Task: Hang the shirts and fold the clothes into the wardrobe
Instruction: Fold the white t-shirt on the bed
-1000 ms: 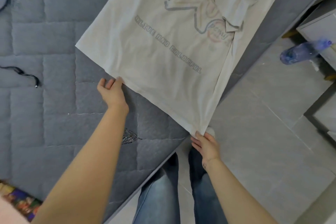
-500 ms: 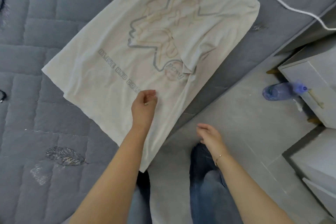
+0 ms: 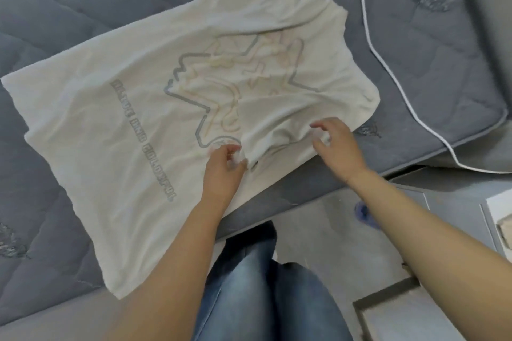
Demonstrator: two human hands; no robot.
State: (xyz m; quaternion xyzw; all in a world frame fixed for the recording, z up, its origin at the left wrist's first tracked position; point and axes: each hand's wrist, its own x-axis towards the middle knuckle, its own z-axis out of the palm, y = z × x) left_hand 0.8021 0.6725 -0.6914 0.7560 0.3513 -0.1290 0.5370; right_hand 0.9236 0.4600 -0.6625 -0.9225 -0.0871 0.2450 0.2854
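Two bare forearms reach forward from the bottom edge, above two legs in jeans (image 3: 266,293) that stand on the grey floor (image 3: 327,230) beside the bed. The left hand (image 3: 224,169) is over the near side of the shirt, its fingers (image 3: 230,150) curled and pinching a fold of the cloth. The right hand (image 3: 336,144) lies just to the right, by the folded-over sleeve; its fingers (image 3: 321,126) are bent onto the fabric and pinch a bunched bit of it, though blur hides the exact grip. The two hands are near each other, apart.

One cream shirt (image 3: 133,130) lies spread on the grey quilted mattress (image 3: 55,16), print up, with a grey outline figure and a line of grey letters; its hem corner hangs over the bed's near edge. The cloth between the hands is wrinkled.

One white cord (image 3: 388,63) runs across the mattress on the right, well apart from the shirt. One blue object (image 3: 363,213) shows on the floor behind the right forearm, mostly hidden. White furniture (image 3: 498,207) stands at the right edge.
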